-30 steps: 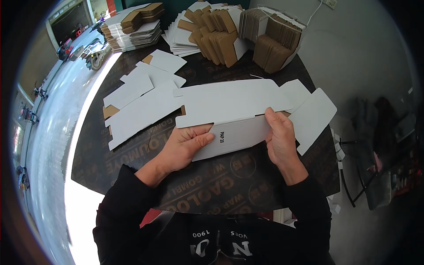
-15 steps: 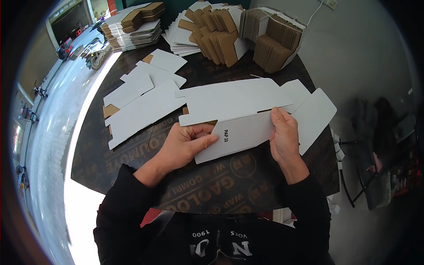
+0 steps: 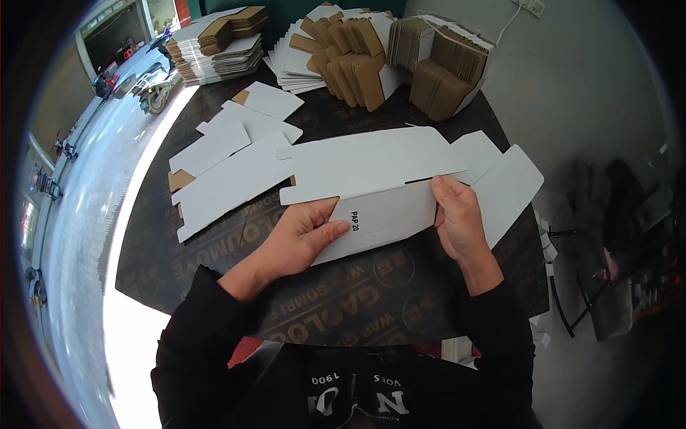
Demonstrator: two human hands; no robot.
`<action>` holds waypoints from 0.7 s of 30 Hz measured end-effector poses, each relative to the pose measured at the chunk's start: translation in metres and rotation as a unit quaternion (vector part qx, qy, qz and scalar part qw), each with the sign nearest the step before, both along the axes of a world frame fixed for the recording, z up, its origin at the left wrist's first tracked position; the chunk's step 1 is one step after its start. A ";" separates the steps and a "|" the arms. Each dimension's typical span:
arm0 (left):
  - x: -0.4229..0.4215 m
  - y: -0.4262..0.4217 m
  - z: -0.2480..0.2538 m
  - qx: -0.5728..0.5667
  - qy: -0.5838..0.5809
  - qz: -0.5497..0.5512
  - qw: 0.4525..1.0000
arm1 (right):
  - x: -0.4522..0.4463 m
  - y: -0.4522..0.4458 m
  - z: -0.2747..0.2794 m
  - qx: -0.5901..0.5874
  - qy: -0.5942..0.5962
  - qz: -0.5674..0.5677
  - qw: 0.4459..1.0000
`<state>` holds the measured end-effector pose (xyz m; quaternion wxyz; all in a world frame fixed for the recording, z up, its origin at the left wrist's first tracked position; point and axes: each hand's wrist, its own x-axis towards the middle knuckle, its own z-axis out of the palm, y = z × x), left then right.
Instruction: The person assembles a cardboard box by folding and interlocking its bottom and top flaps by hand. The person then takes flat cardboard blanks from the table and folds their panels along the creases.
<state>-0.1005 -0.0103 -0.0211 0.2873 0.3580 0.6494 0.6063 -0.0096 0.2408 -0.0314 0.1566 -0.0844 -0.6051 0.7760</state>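
Observation:
A white cardboard box (image 3: 371, 161), partly folded, is held between my two hands above the dark table. Its near panel carries the print "PAP 20" and angles down along a crease. My left hand (image 3: 309, 234) grips the left end of that panel, thumb on the outside and fingers behind, under the upper panel. My right hand (image 3: 457, 214) pinches the panel's right end near a slit at the crease, thumb on top. Just beyond my right hand lies another white flat piece (image 3: 514, 179) with a rounded flap; whether it joins the held box I cannot tell.
Loose white flat cartons (image 3: 243, 161) lie on the dark printed table (image 3: 336, 300) at the left. Along the back stand a strapped carton stack (image 3: 218, 53), fanned brown-and-white cartons (image 3: 350, 64) and another tied bundle (image 3: 450, 71). A dark chair (image 3: 607, 286) is at the right.
The held box has shifted slightly left, and its near panel looks tilted more steeply. My right hand moved slightly left along with it; both hands keep their grip.

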 end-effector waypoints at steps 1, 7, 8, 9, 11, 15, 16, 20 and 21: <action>-0.001 0.000 0.000 0.000 0.000 0.000 1.000 | 0.000 0.000 0.001 0.000 0.000 0.000 1.000; -0.004 0.001 0.002 0.010 0.019 0.026 0.999 | 0.004 -0.002 0.009 0.005 -0.015 0.016 1.000; -0.003 0.001 0.004 0.008 0.013 0.031 0.999 | 0.005 -0.002 0.009 0.011 -0.023 0.030 0.999; -0.003 0.001 0.005 0.005 0.007 0.037 0.999 | 0.006 -0.002 0.009 0.017 -0.031 0.043 0.998; -0.004 0.001 0.006 0.003 0.002 0.042 0.999 | 0.006 -0.001 0.008 0.023 -0.038 0.056 0.997; -0.011 -0.002 0.004 -0.009 -0.043 0.014 0.999 | 0.003 0.002 0.002 -0.022 0.014 0.044 0.999; -0.011 -0.002 0.004 -0.010 -0.043 0.013 0.999 | 0.003 0.002 0.002 -0.022 0.014 0.043 0.999; -0.009 0.000 0.001 0.038 -0.110 -0.016 0.993 | 0.003 0.004 0.003 -0.033 0.036 0.009 0.999; -0.009 0.000 0.002 0.038 -0.110 -0.016 0.993 | 0.003 0.005 0.003 -0.033 0.037 0.008 0.999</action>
